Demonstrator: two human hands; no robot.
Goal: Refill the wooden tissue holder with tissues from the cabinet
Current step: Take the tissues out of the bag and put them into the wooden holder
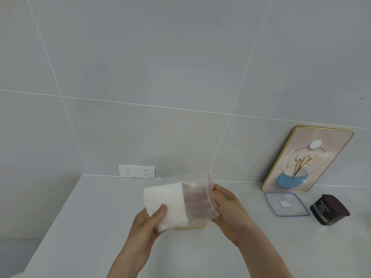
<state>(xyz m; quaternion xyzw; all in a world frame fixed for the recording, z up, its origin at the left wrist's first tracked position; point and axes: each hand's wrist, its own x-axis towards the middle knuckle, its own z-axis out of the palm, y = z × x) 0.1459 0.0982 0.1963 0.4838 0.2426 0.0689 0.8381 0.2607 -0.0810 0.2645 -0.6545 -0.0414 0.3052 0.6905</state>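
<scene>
My left hand (149, 221) grips a white stack of tissues (167, 205) that sticks out of a clear zip bag (197, 199) with a red seal line. My right hand (225, 205) pinches the bag's open end near that seal. Both are held above the white counter (84, 227). Under the bag, only a thin edge of the wooden tissue holder (190, 227) shows; the rest of it is hidden by the tissues and bag.
A double wall socket (136, 171) sits at the counter's back. To the right lean a gold-framed flower picture (307, 159), a clear plastic lid (285, 204) lying flat and a dark jar (329, 209) tipped on its side.
</scene>
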